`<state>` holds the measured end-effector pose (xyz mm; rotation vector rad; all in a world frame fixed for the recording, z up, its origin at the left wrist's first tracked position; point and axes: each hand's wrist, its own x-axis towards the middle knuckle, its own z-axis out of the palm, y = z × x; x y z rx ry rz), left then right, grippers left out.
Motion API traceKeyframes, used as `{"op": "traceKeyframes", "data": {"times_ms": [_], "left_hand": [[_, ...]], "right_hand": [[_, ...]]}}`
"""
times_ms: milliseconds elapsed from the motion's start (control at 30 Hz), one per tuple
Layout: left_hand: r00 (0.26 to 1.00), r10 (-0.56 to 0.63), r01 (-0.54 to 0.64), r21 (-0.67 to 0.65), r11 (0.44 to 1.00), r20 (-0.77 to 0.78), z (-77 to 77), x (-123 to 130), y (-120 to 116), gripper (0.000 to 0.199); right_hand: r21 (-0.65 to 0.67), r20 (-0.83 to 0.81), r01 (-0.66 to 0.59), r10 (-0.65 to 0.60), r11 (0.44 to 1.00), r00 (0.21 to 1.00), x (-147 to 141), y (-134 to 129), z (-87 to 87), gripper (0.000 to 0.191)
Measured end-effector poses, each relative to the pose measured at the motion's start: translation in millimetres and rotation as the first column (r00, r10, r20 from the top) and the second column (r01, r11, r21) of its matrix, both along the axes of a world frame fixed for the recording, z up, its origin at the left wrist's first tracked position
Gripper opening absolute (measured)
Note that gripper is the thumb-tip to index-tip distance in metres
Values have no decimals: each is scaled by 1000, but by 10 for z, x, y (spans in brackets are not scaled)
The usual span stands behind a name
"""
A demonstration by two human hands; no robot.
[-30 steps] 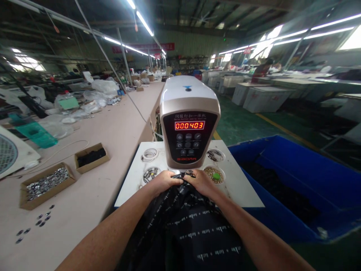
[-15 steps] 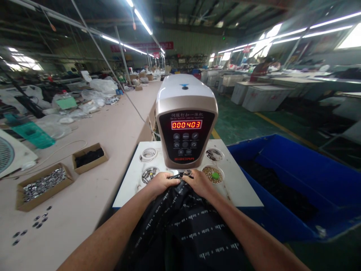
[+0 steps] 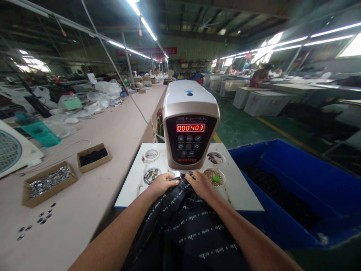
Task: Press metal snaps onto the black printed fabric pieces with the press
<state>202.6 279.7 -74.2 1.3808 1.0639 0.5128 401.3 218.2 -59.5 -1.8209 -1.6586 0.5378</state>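
Dark printed fabric (image 3: 194, 222) with white lettering hangs from both my hands toward my body. My left hand (image 3: 163, 185) pinches its upper edge on the left, and my right hand (image 3: 199, 183) grips the same edge on the right. Between them the edge lies under the head of a button-attaching machine (image 3: 191, 105), whose red display reads 000403. What the edge looks like right under the head is partly hidden by my fingers. The machine stands on a white table plate (image 3: 132, 188) with round recesses holding small metal parts.
On the long bench (image 3: 93, 188) at left sit a box of metal snap parts (image 3: 50, 182), a box of black pieces (image 3: 93, 157) and several loose metal discs (image 3: 42, 218). A blue bin (image 3: 282, 162) with dark cloth stands at right. Farther back is a person (image 3: 259, 77).
My view has shifted a little, so the surroundings sit slightly to the right. Both hands keep hold of the fabric edge under the machine head. The display reading is the same.
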Motion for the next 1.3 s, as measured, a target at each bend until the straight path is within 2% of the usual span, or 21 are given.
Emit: {"op": "traceKeyframes", "data": {"times_ms": [133,333,500,733,1000,1167,1300], "left_hand": [[997,54,-48,96,994,-56,36,-14,-72,46],[978,156,-108,297,949,-141,45,62,-143,31],[968,174,-78,447,891,-179,54,63,-177,25],[968,155,-47,469,882,-195,68,53,-161,24],[966,170,-54,488,871,-197,118,98,-186,37],[951,188,-31,527,849,-246,116,75,-232,39],[916,213,26,579,815,-340,116,71,-269,41]], "right_hand": [[-13,137,103,-101,995,985,-63,8,-53,26],[-36,222,103,-93,994,971,-79,-4,-71,27],[-40,250,85,-73,996,966,-70,-14,-68,26],[-37,282,92,-78,995,956,-77,-8,-78,28],[-57,336,85,-61,995,940,-105,77,-32,28],[-30,331,127,-110,991,937,-123,49,-28,32],[-26,332,118,-102,993,938,-131,33,-25,29]]}}
